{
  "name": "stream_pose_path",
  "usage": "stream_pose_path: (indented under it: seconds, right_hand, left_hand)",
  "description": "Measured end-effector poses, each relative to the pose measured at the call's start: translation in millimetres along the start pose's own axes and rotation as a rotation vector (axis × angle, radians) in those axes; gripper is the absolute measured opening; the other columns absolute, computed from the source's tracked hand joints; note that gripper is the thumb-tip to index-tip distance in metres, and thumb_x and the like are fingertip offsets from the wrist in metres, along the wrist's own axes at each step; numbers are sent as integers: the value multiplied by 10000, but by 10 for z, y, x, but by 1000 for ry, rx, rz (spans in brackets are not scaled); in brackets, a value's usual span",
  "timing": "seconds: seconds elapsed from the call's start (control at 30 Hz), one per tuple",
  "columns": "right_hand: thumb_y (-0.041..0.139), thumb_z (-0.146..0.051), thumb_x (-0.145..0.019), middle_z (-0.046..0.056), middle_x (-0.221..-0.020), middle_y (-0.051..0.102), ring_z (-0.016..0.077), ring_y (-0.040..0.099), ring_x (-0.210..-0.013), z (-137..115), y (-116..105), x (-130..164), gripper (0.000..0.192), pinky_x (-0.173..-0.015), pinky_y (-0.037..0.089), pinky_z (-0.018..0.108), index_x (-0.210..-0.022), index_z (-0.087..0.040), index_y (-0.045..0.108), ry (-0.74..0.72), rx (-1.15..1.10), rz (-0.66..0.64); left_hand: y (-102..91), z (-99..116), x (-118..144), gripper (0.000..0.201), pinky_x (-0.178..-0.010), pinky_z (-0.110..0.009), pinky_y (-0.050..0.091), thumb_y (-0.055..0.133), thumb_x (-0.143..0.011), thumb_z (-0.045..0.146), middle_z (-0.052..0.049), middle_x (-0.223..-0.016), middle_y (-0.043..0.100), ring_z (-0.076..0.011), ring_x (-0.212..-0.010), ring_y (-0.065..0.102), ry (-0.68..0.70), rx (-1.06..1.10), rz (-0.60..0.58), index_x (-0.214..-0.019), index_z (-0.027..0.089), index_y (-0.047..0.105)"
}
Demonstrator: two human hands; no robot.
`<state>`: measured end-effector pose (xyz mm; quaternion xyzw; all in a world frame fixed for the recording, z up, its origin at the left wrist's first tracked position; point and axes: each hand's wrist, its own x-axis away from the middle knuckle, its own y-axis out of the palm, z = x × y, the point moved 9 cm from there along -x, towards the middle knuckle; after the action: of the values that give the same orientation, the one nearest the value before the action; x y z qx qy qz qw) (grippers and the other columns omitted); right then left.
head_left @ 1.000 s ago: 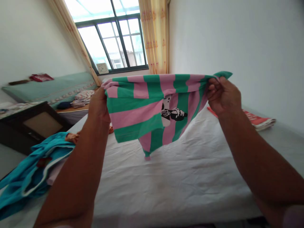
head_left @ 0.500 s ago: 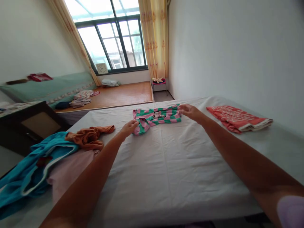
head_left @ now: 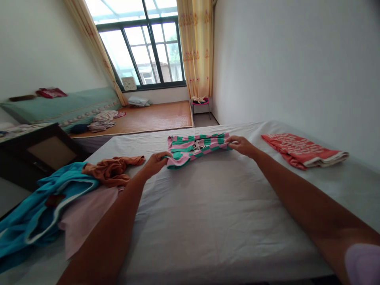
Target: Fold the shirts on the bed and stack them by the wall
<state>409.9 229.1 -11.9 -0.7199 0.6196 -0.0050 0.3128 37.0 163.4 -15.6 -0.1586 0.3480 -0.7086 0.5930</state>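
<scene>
striped cloth pinched at both ends, near edge open to slipping and creasing

the pink-and-green striped garment [head_left: 194,149] lies between the two hands, on the white-sheeted bed [head_left: 213,221], with a black-and-white print [head_left: 198,145] facing up near its middle. the left hand [head_left: 159,161] has thumb and fingers closed on its near left corner; the right hand [head_left: 241,145] pinches its right end, a little farther from the wearer. the edge between them slants, so an uneven pull could skew the cloth and leave the stripes crooked. the folds bunched just beside the left fingers look likely to set as creases if pressed down as they are. both holds seem to take only a little fabric at the edge; a sharp tug might let a corner slip and undo the layering. the sheet beneath is rumpled too, and could ruck up if it is dragged along with the cloth.

outward from the left hand, the orange-brown garment [head_left: 111,171] lies near, with the pink cloth [head_left: 87,217] and the blue garment [head_left: 44,198] beyond it; a wide sweep of that forearm could snag the pile. outward from the right hand, well apart, lies a red folded cloth [head_left: 299,150], which a careless elbow might knock askew.
</scene>
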Motion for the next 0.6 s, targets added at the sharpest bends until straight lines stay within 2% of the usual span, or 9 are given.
stream_pose_path:
  seconds: [0.07,0.17,0.23,0.27,0.33,0.4,0.47,0.53,0.6]
  right_hand:
    - [683,-303,-700,0,-773,685,165,598,-759,-173,-162,104,155,-734,498,276,-788,-186,734,24,-117,-96]
    - [762,-307,-656,5,-724,680,162,606,-717,-290,-114,434,184,-656,499,248,-777,-170,751,183,-109,-496]
    - [803,-315,-632,26,-732,700,185,638,-717,-252,-37,691,228,-633,522,261,-799,-164,766,317,-82,-721]
    - [807,-329,-640,38,-740,709,194,653,-716,-211,-16,759,244,-628,533,268,-813,-162,770,360,-74,-764]
    - [785,-365,-682,55,-753,719,198,671,-712,-83,-18,712,258,-612,545,269,-840,-161,772,367,-49,-698]
    - [754,-368,-716,57,-791,729,187,675,-678,92,-107,478,258,-576,545,262,-884,-172,768,290,21,-469]
    - [730,-305,-729,50,-872,741,179,678,-651,280,-239,219,263,-580,562,283,-967,-197,754,192,164,-207]
    - [688,-197,-735,62,-1033,735,211,705,-784,431,-293,12,351,-730,589,346,-1084,-213,720,91,364,-37]
    - [629,-118,-750,96,-1239,666,256,652,-1083,557,-209,-149,475,-964,516,393,-1218,-197,654,7,569,-11]
  left_hand:
    - [-48,227,138,276,-703,-292,521,611,-780,379,-26,-741,700,-191,-707,642,32,125,-225,-900,171,745]
    - [23,587,479,278,-787,-315,536,761,-686,368,-68,-853,744,-237,-816,684,115,162,-654,-897,187,771]
    - [52,672,597,357,-897,-337,514,794,-670,349,-82,-1020,744,-264,-974,678,152,142,-772,-1001,217,764]
    - [58,649,576,372,-925,-343,502,780,-694,358,-81,-1071,736,-264,-1024,667,150,131,-751,-1040,227,753]
    - [94,505,436,344,-909,-338,510,704,-771,391,-78,-1087,730,-250,-1028,666,119,86,-627,-1072,226,736]
    - [176,331,262,337,-860,-329,524,653,-796,380,-74,-1070,727,-239,-972,676,108,-54,-483,-1087,224,721]
    - [296,221,118,365,-882,-331,509,644,-762,302,-63,-1129,698,-244,-1005,658,143,-306,-377,-1118,247,703]
    - [434,166,13,442,-926,-333,483,625,-716,219,-49,-1207,657,-246,-1069,630,182,-563,-348,-1151,278,677]
    - [531,108,-81,470,-911,-332,484,591,-703,180,-47,-1217,642,-243,-1081,622,180,-740,-367,-1155,291,657]
